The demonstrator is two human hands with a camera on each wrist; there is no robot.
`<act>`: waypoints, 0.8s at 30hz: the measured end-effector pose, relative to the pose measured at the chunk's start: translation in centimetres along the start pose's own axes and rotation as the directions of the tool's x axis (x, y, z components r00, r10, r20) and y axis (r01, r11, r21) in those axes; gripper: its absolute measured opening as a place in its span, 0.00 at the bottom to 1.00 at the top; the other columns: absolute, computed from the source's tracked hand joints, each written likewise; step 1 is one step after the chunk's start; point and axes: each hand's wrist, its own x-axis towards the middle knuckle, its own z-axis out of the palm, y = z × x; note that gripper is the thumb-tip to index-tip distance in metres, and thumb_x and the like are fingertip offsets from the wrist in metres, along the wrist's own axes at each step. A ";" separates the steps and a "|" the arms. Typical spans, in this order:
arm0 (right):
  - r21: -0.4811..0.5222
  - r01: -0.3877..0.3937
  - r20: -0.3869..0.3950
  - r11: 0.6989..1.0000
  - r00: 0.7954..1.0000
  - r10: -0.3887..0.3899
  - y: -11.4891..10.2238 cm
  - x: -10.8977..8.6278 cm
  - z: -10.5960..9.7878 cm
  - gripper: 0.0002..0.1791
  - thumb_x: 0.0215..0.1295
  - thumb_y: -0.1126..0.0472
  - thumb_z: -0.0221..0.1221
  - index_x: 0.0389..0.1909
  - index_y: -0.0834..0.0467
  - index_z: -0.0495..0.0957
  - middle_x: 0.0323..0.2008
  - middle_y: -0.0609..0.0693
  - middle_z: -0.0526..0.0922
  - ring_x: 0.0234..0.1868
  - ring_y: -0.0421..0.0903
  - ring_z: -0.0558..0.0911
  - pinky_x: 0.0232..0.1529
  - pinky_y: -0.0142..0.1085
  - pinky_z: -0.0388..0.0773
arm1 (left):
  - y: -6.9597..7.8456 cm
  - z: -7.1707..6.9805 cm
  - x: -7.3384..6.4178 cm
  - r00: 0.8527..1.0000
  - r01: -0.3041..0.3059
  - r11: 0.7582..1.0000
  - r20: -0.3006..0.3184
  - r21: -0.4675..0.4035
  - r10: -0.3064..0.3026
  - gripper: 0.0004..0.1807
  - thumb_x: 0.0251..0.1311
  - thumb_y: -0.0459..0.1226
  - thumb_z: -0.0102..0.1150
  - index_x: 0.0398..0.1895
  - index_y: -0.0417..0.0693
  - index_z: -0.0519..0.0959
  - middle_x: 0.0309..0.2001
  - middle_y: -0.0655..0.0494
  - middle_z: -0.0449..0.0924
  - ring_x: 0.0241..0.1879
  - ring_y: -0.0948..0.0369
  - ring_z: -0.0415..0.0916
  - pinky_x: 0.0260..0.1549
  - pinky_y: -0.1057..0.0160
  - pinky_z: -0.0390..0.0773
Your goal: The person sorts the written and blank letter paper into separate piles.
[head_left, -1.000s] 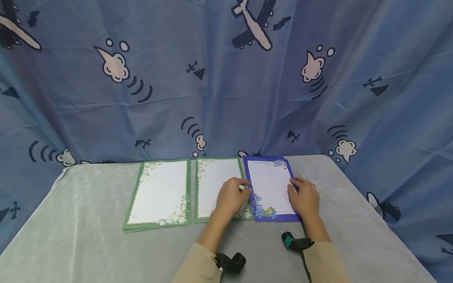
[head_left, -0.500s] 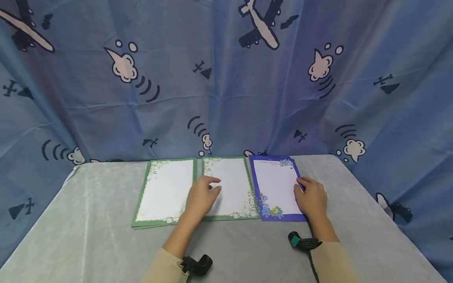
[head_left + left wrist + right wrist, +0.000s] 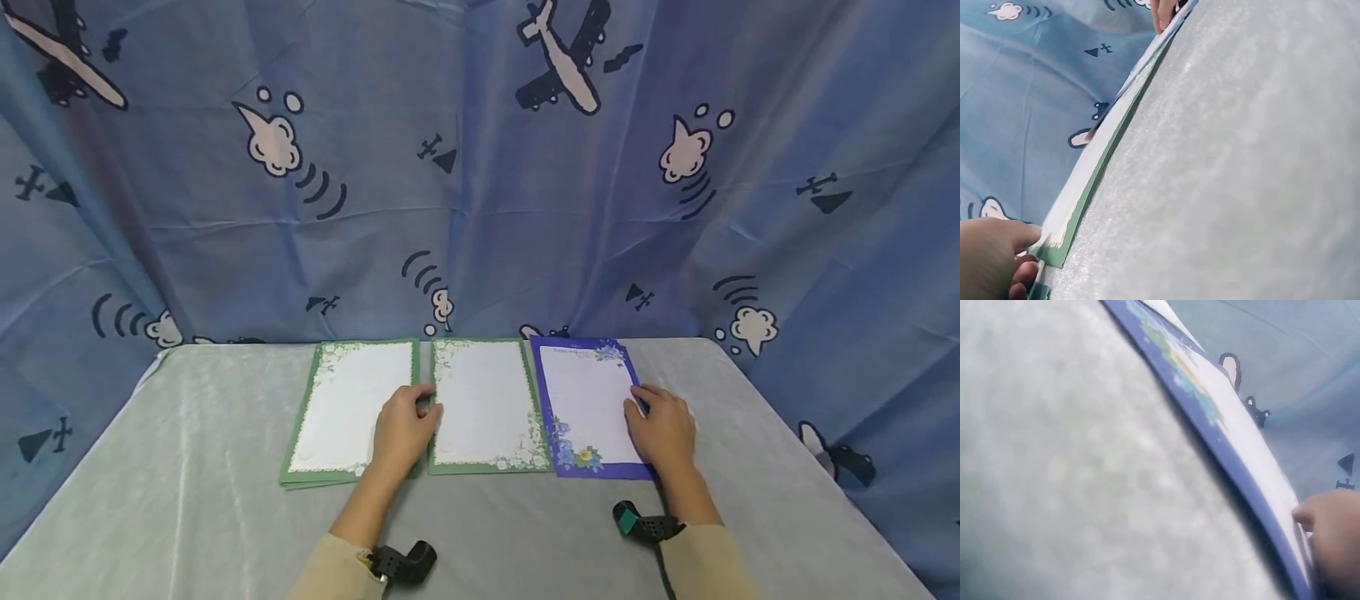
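Note:
Three piles of decorated stationery paper lie in a row. At the left is green-bordered paper (image 3: pixel 345 408) with white flowers. Similar green-bordered paper (image 3: pixel 483 408) lies in the middle, and purple-bordered paper (image 3: pixel 588 408) with blue flowers at the right. My left hand (image 3: pixel 401 429) overlaps the left paper's right side, its loosely bent thumb and fingers right at the middle paper's left edge. In the left wrist view its thumb (image 3: pixel 1025 234) is at that paper's near corner. My right hand (image 3: pixel 662 429) pinches the purple paper's right edge, thumb on top; its other fingers are partly hidden.
The papers rest on a pale grey cloth-covered table (image 3: pixel 187 525). Behind its far edge hangs a blue curtain (image 3: pixel 480 242) printed with planes and clouds. Black wrist cameras sit on both wrists, and a dark cable runs along the right forearm.
My left hand has left the purple paper's left edge and moved left across the middle paper to its left edge. The right hand has stayed at the purple paper; the head view has shifted slightly.

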 end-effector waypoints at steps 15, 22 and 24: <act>0.281 0.131 0.077 0.951 0.984 -0.159 -7.6 -1.5 -2.6 0.23 0.72 0.54 0.58 0.61 0.64 0.79 0.58 0.66 0.82 0.55 0.63 0.83 0.56 0.56 0.79 | -0.2 0.3 -0.1 1.000 -0.016 0.999 -0.014 0.032 0.017 0.14 0.56 0.36 0.72 0.47 0.49 0.87 0.33 0.54 0.82 0.27 0.64 0.71 0.28 0.64 0.70; 0.491 0.180 0.170 0.853 0.940 -0.297 -11.5 -3.5 -0.7 0.20 0.72 0.56 0.60 0.60 0.60 0.81 0.57 0.60 0.85 0.54 0.56 0.85 0.49 0.46 0.83 | -0.3 0.2 0.0 1.000 -0.011 1.000 -0.012 0.009 0.011 0.13 0.56 0.35 0.72 0.46 0.48 0.88 0.35 0.54 0.85 0.27 0.65 0.73 0.29 0.64 0.71; 0.520 0.145 0.212 0.842 0.933 -0.291 -11.8 -3.8 0.0 0.20 0.72 0.56 0.61 0.60 0.60 0.81 0.57 0.60 0.85 0.54 0.56 0.85 0.46 0.44 0.83 | -0.3 0.3 0.1 1.000 -0.009 1.000 -0.009 -0.008 0.009 0.12 0.56 0.34 0.71 0.45 0.48 0.88 0.35 0.55 0.86 0.27 0.65 0.74 0.29 0.65 0.72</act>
